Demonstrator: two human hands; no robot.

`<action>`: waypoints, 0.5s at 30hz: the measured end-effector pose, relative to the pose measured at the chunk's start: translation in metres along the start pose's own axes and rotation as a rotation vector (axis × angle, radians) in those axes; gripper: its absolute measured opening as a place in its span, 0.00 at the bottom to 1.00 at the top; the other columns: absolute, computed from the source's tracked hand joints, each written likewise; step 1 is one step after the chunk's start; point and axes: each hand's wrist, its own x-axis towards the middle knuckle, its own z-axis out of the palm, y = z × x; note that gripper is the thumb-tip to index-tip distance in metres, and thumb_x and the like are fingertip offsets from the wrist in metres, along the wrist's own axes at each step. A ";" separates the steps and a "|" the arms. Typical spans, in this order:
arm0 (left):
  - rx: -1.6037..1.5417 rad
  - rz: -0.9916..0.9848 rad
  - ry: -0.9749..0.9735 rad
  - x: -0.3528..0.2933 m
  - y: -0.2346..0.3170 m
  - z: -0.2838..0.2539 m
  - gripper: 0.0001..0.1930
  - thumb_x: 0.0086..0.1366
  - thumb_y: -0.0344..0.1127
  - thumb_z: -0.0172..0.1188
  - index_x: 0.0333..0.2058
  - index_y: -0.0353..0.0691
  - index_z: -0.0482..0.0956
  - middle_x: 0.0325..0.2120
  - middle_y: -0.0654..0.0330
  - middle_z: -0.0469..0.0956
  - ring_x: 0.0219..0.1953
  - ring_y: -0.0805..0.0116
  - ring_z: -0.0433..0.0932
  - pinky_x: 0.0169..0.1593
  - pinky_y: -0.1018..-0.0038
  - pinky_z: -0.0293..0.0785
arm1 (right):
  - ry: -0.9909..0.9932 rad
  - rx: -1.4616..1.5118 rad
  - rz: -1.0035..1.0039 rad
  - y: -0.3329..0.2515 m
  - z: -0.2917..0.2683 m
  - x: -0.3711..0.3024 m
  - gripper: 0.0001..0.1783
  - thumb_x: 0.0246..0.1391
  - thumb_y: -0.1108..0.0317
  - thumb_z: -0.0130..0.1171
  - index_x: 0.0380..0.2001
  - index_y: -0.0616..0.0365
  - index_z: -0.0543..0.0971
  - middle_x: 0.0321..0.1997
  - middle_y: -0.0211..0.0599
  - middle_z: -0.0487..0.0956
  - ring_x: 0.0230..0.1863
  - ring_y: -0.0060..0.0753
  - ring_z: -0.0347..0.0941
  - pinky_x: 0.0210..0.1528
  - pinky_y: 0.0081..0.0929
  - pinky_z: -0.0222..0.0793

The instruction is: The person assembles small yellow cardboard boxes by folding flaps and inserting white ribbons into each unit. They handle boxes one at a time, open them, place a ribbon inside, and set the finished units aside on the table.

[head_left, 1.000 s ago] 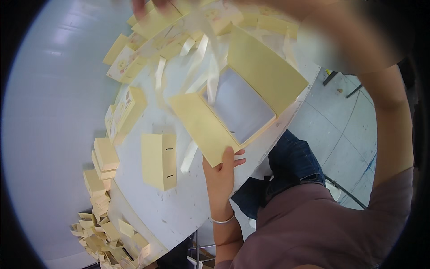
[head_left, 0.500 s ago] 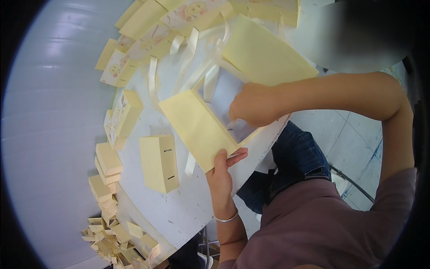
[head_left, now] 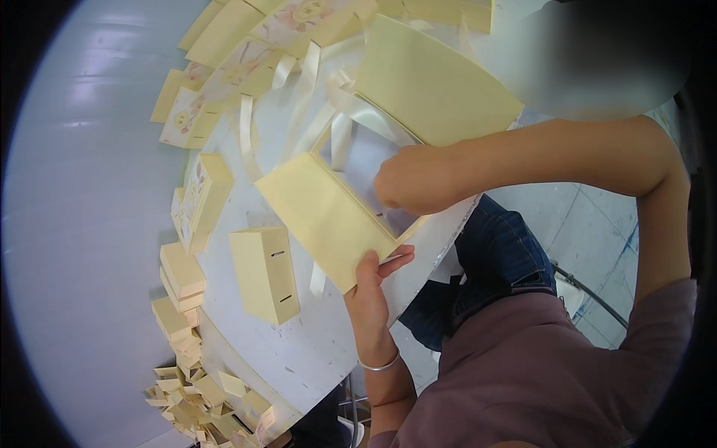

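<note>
A pale yellow folding gift box [head_left: 317, 216] lies open and tilted on the table, with a white inside framed by yellow edges. My left hand [head_left: 371, 284] grips its near corner, thumb on top and fingers underneath. My right hand [head_left: 414, 179] is curled down into the white inside; its fingertips are hidden, so what they hold cannot be made out. A small dark slot shows beside those fingers. Cream ribbon [head_left: 341, 142] trails over the box's far edge. Beyond it a wide yellow panel [head_left: 437, 78] stands raised, and whether it joins this box is unclear.
A closed yellow box [head_left: 265, 276] with two dark slots stands left of my left hand. Flower-printed boxes [head_left: 310, 19] line the table's far edge. Smaller boxes [head_left: 179, 272] and a jumbled pile [head_left: 202, 399] follow the left edge, beside a pale wall [head_left: 97, 224].
The ribbon at the box's far edge has shifted, with more of it now across the opening. My right hand has moved slightly left inside the box; my left hand keeps its grip.
</note>
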 end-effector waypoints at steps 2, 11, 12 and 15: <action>-0.004 0.002 -0.002 0.000 0.000 0.001 0.15 0.60 0.28 0.37 0.40 0.22 0.64 0.32 0.45 0.73 0.31 0.54 0.77 0.36 0.66 0.78 | 0.035 -0.013 0.026 0.001 0.005 0.003 0.03 0.34 0.78 0.50 0.15 0.64 0.73 0.17 0.50 0.72 0.20 0.51 0.70 0.23 0.39 0.65; -0.005 0.009 0.006 0.000 0.001 0.000 0.15 0.60 0.28 0.38 0.40 0.22 0.64 0.32 0.45 0.73 0.31 0.54 0.77 0.35 0.65 0.78 | -0.025 0.021 0.092 -0.007 -0.003 0.004 0.07 0.34 0.79 0.50 0.21 0.67 0.76 0.22 0.50 0.75 0.24 0.48 0.73 0.23 0.38 0.67; -0.004 0.007 0.011 0.000 0.001 0.001 0.15 0.60 0.28 0.38 0.40 0.21 0.64 0.32 0.45 0.73 0.31 0.54 0.77 0.35 0.65 0.78 | -0.030 0.015 0.089 -0.007 -0.003 0.004 0.08 0.34 0.78 0.50 0.21 0.67 0.76 0.22 0.49 0.75 0.24 0.48 0.73 0.23 0.38 0.67; -0.006 0.008 0.015 0.000 0.001 0.001 0.15 0.60 0.28 0.38 0.40 0.21 0.64 0.32 0.45 0.73 0.31 0.54 0.77 0.35 0.65 0.78 | -0.042 -0.010 0.073 -0.005 -0.001 0.005 0.08 0.34 0.78 0.50 0.22 0.67 0.76 0.22 0.48 0.75 0.24 0.48 0.73 0.24 0.38 0.67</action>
